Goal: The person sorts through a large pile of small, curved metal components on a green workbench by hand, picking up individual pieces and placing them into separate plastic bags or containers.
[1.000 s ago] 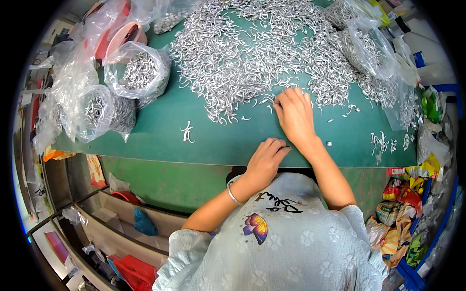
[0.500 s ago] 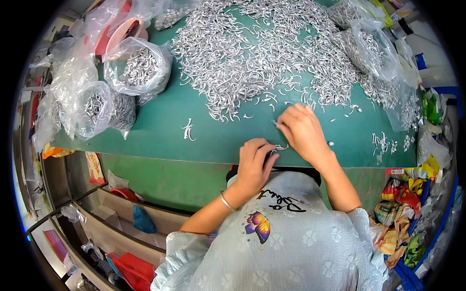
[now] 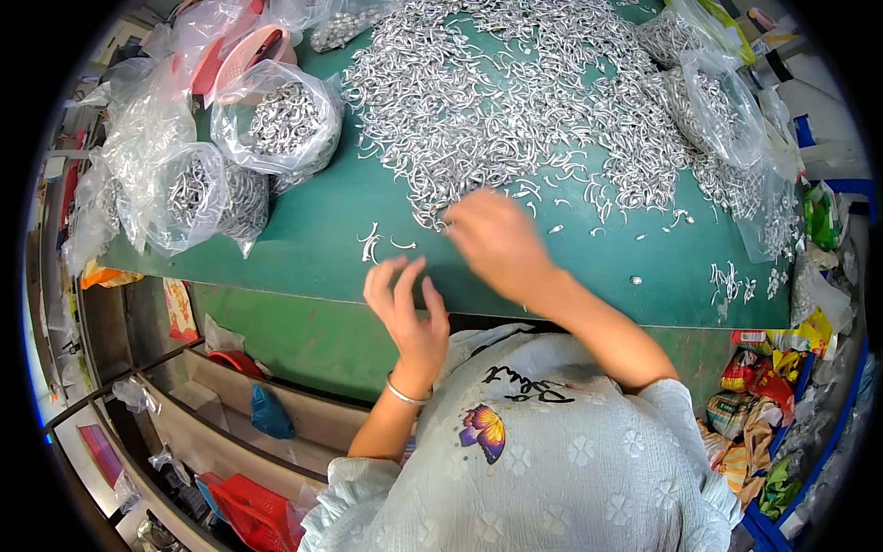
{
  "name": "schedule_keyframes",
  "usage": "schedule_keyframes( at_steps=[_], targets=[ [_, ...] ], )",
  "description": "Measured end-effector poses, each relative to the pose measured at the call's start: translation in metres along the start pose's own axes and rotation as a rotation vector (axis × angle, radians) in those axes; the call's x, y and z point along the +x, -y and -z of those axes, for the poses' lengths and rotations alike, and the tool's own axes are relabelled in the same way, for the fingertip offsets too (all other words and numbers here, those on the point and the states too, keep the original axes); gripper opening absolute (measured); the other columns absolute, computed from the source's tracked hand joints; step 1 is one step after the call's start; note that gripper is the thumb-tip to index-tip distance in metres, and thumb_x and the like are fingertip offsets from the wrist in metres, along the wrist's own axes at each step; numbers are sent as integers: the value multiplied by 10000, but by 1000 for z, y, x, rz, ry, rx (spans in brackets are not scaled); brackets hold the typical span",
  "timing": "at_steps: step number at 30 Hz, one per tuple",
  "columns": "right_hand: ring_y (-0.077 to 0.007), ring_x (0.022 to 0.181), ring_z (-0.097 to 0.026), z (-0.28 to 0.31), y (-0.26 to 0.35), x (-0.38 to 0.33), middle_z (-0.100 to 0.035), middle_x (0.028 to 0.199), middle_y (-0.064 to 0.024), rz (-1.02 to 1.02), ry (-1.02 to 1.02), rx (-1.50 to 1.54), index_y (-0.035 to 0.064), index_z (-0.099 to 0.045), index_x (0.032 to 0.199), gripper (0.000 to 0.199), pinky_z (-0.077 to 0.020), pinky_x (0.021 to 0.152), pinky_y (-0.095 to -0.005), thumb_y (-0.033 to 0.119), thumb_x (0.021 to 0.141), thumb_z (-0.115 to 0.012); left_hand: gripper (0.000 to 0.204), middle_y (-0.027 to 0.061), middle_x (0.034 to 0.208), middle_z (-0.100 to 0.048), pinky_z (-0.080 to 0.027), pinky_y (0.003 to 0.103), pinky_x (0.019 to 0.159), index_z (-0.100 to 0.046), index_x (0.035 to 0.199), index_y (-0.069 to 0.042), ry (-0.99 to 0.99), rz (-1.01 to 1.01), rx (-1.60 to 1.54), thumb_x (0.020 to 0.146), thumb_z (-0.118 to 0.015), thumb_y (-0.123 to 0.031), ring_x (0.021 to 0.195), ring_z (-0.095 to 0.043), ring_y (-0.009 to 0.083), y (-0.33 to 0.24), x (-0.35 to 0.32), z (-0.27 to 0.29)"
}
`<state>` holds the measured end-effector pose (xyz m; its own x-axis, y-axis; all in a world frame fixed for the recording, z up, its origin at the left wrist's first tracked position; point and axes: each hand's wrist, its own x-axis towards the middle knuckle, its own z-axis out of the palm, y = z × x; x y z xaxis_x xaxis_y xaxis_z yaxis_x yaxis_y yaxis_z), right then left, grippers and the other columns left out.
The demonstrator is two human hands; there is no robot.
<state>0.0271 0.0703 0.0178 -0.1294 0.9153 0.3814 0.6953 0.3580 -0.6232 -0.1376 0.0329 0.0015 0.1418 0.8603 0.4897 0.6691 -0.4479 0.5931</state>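
My left hand (image 3: 405,308) is at the table's near edge, fingers spread apart and nothing seen in them. Just beyond its fingertips lie a small group of curved silver metal pieces (image 3: 371,243) and a single curved piece (image 3: 403,243). My right hand (image 3: 497,241), smeared by motion, reaches left across the green table (image 3: 313,248). Its fingertips are at the near tip of a wide heap of curved silver metal pieces (image 3: 460,152); whether they hold one cannot be made out.
Clear plastic bags of metal pieces (image 3: 285,120) stand at the left beside a pink basket (image 3: 253,64). More filled bags (image 3: 713,101) line the right side. Small groups of pieces (image 3: 727,281) lie near the right corner. Below left are shelves with a red basket (image 3: 253,511).
My left hand has moved left and its fingers have spread. The right hand has swung left to the heap's near tip. A single curved piece now lies beside the small group.
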Motion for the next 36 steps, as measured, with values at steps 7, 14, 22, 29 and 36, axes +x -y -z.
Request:
schedule_keyframes(
  at_steps=[7,14,22,29,36],
  targets=[
    [-300,897,-528,48,-47,-15,-566,875,-131,-253,8,-478,14,-631,866,122,-399,804,-410,66,768,-681,207,44,1153,-584,-211,623,1076,-655,1017,-80,227,-56,119,819,-673,-22,1189,-522,267,36,19,-7],
    [-303,860,-535,71,-55,-37,-558,841,-133,-275,41,-398,19,-582,788,93,-388,782,-410,55,748,-658,179,54,1079,-598,-266,534,1086,-662,966,-77,68,-12,174,803,-677,-4,1115,-561,270,46,26,-1],
    [-292,898,-517,71,-14,-83,-543,913,-109,-207,197,-264,23,-587,861,148,-401,758,-397,74,768,-690,301,122,1132,-614,-421,379,946,-647,1085,-21,311,-81,-229,790,-680,31,1068,-565,309,-27,7,-20],
    [-302,1004,-515,80,-6,-87,-511,1132,-126,-177,189,-121,40,-591,1164,525,-437,845,-397,229,713,-783,244,143,988,-637,-486,319,727,-641,1070,2,429,31,-558,829,-647,44,856,-610,259,-40,-27,-14],
    [-278,892,-494,58,-13,-93,-486,1018,-96,-30,244,-142,90,-620,1047,376,-427,772,-388,292,757,-747,262,114,1025,-661,-517,280,768,-602,1143,28,1133,1041,-1162,1008,-496,-170,839,-641,181,-21,-67,-23]
  ],
)
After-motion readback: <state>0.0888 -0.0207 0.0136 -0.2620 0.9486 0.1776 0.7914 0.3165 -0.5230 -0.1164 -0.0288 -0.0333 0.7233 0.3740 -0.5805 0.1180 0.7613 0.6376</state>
